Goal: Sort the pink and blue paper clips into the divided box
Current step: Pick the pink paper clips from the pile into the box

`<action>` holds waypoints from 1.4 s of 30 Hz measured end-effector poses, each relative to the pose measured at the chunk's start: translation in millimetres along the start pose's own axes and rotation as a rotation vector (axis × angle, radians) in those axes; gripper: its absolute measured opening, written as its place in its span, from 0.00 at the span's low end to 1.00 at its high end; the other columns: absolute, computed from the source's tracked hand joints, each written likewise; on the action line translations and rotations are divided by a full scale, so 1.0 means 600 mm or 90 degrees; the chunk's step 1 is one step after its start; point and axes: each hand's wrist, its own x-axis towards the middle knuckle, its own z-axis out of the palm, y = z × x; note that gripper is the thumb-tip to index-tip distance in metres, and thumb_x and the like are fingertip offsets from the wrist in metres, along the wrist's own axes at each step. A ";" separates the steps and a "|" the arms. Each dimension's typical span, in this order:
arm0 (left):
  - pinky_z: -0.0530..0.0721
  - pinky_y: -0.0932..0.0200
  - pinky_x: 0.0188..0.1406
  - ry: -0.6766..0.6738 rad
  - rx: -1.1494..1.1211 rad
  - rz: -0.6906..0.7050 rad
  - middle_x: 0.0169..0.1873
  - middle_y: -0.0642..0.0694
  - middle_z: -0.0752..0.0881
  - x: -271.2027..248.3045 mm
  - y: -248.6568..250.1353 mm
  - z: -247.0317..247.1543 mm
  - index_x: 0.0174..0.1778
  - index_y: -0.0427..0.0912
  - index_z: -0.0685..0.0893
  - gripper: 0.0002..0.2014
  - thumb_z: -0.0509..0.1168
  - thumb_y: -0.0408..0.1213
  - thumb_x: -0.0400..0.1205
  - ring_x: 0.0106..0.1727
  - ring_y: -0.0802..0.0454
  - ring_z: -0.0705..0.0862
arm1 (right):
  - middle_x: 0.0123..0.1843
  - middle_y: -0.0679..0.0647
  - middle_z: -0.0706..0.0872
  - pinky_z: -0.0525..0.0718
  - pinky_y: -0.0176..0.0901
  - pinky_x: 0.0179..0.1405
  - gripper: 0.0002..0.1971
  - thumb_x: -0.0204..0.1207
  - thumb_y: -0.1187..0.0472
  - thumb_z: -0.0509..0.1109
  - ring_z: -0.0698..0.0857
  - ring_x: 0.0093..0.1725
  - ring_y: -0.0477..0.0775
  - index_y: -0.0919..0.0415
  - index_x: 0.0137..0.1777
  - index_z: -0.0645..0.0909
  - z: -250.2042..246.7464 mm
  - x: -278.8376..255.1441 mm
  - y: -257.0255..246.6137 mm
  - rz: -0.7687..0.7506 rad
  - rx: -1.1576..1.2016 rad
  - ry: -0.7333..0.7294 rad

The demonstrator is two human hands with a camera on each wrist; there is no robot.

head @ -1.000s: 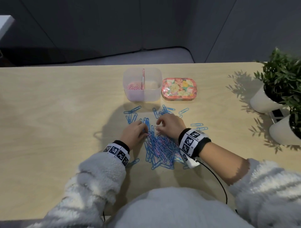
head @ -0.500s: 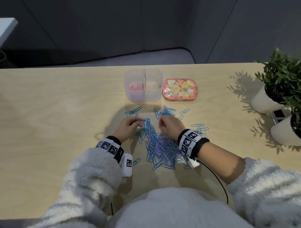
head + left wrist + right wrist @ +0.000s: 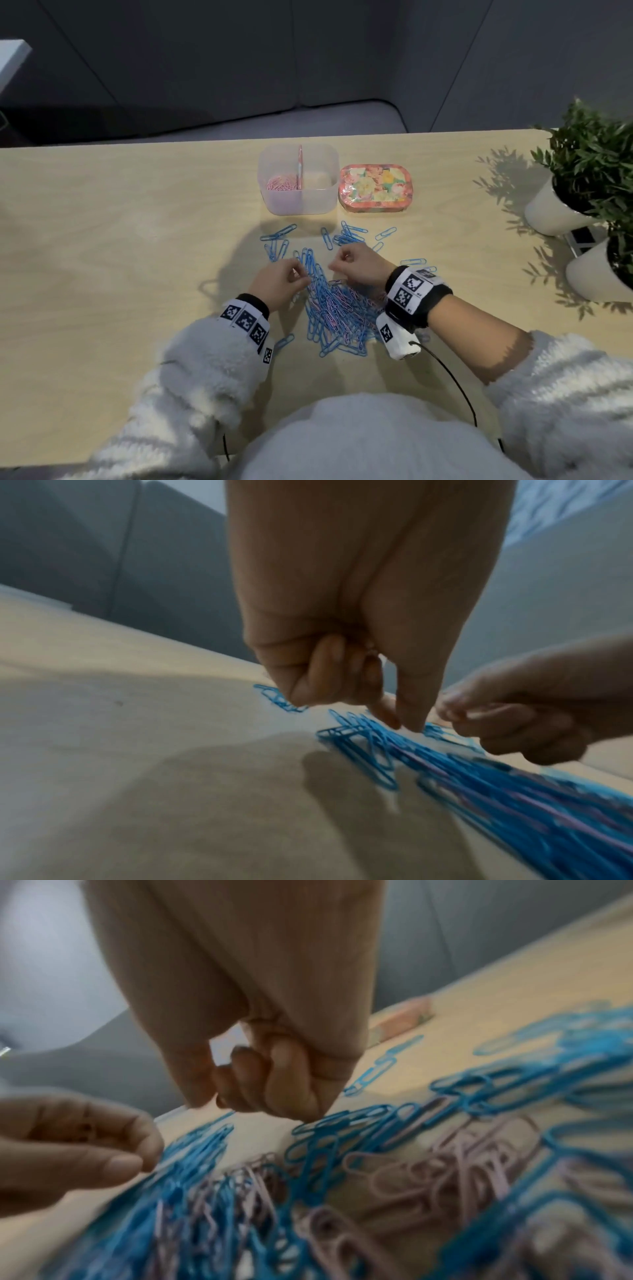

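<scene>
A heap of blue and pink paper clips [image 3: 337,310] lies on the table in front of me. My left hand [image 3: 301,279] hangs over its left edge with thumb and forefinger tips [image 3: 405,723] down on the blue clips. The other fingers curl into the palm, seemingly round pink clips. My right hand [image 3: 337,265] hovers over the heap's far side, its fingers curled and pinching something pale, probably a pink clip. The clear divided box [image 3: 317,205] stands behind the heap. Pink clips [image 3: 281,183] lie in its left compartment; nothing shows in the right one.
A floral tin [image 3: 375,188] sits just right of the box. Loose blue clips [image 3: 385,233] are scattered between the heap and the box. Two white plant pots [image 3: 551,212] stand at the table's right edge. A black cable [image 3: 452,380] runs from my right wrist.
My left hand rose from the heap toward the box with something pink in its fingers, then came back down to the heap's left edge. The right hand stayed over the heap.
</scene>
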 end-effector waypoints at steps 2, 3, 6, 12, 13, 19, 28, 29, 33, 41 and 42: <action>0.71 0.60 0.34 0.024 0.081 -0.017 0.31 0.54 0.78 -0.006 0.009 0.010 0.42 0.44 0.83 0.08 0.66 0.45 0.78 0.36 0.53 0.76 | 0.31 0.47 0.81 0.79 0.45 0.42 0.08 0.70 0.61 0.73 0.80 0.35 0.49 0.55 0.33 0.78 0.012 0.003 0.007 -0.041 -0.176 -0.006; 0.73 0.59 0.37 0.040 0.102 -0.029 0.33 0.52 0.79 -0.008 0.013 0.015 0.41 0.45 0.83 0.09 0.66 0.47 0.78 0.39 0.51 0.79 | 0.36 0.48 0.83 0.79 0.44 0.45 0.05 0.70 0.59 0.74 0.80 0.39 0.50 0.56 0.36 0.80 0.015 0.001 0.008 -0.049 -0.250 -0.004; 0.75 0.57 0.37 0.060 0.133 -0.063 0.36 0.48 0.84 -0.012 0.018 0.031 0.38 0.46 0.80 0.11 0.66 0.50 0.77 0.42 0.46 0.83 | 0.46 0.51 0.86 0.74 0.42 0.45 0.06 0.72 0.55 0.71 0.81 0.47 0.52 0.57 0.44 0.82 0.019 -0.001 0.008 -0.055 -0.371 0.001; 0.82 0.53 0.45 0.022 0.153 -0.080 0.45 0.45 0.88 -0.005 0.019 0.019 0.43 0.44 0.84 0.06 0.64 0.41 0.79 0.48 0.45 0.85 | 0.35 0.56 0.79 0.72 0.44 0.36 0.08 0.77 0.64 0.61 0.77 0.35 0.54 0.60 0.36 0.71 0.000 0.000 0.001 -0.025 -0.198 -0.015; 0.83 0.53 0.44 0.008 0.150 -0.084 0.43 0.44 0.88 -0.005 0.016 0.015 0.40 0.44 0.84 0.06 0.64 0.40 0.79 0.47 0.45 0.85 | 0.31 0.56 0.78 0.71 0.44 0.31 0.10 0.77 0.66 0.60 0.74 0.29 0.54 0.59 0.33 0.70 -0.004 -0.001 -0.001 -0.015 -0.097 -0.007; 0.76 0.56 0.39 -0.042 0.100 -0.080 0.36 0.47 0.83 -0.008 -0.002 0.007 0.36 0.45 0.76 0.06 0.63 0.38 0.79 0.41 0.46 0.82 | 0.27 0.55 0.76 0.62 0.29 0.11 0.11 0.77 0.69 0.55 0.70 0.14 0.45 0.59 0.34 0.72 0.005 0.000 -0.025 0.091 0.229 0.005; 0.77 0.50 0.49 -0.051 0.116 -0.048 0.51 0.39 0.86 -0.007 -0.009 -0.009 0.51 0.37 0.80 0.09 0.59 0.38 0.83 0.53 0.41 0.82 | 0.47 0.51 0.86 0.71 0.41 0.43 0.07 0.76 0.57 0.67 0.80 0.46 0.51 0.53 0.52 0.82 0.026 0.006 -0.025 -0.150 -0.370 -0.038; 0.77 0.51 0.48 -0.049 0.121 -0.041 0.51 0.39 0.86 -0.007 -0.008 -0.009 0.51 0.37 0.80 0.09 0.59 0.39 0.83 0.53 0.41 0.82 | 0.46 0.51 0.86 0.71 0.41 0.42 0.07 0.76 0.56 0.67 0.81 0.48 0.52 0.53 0.52 0.82 0.023 0.008 -0.027 -0.152 -0.381 -0.020; 0.72 0.54 0.39 -0.007 0.113 -0.004 0.45 0.41 0.87 -0.009 -0.001 -0.006 0.50 0.41 0.79 0.08 0.59 0.41 0.83 0.48 0.42 0.83 | 0.28 0.44 0.74 0.68 0.39 0.30 0.08 0.75 0.55 0.69 0.73 0.30 0.43 0.54 0.51 0.86 0.023 0.008 -0.030 -0.175 -0.300 -0.047; 0.66 0.57 0.30 0.072 0.085 0.030 0.30 0.50 0.79 -0.001 0.012 -0.008 0.49 0.44 0.78 0.08 0.60 0.44 0.82 0.36 0.45 0.80 | 0.31 0.47 0.80 0.72 0.41 0.36 0.10 0.77 0.55 0.68 0.78 0.34 0.49 0.61 0.44 0.86 0.019 0.019 -0.024 -0.099 -0.268 -0.051; 0.66 0.57 0.30 0.065 0.089 0.031 0.29 0.51 0.78 -0.001 0.012 -0.009 0.50 0.45 0.78 0.08 0.62 0.45 0.82 0.35 0.47 0.78 | 0.37 0.50 0.84 0.74 0.42 0.39 0.10 0.77 0.54 0.66 0.82 0.40 0.53 0.60 0.46 0.85 0.018 0.018 -0.024 -0.083 -0.315 -0.017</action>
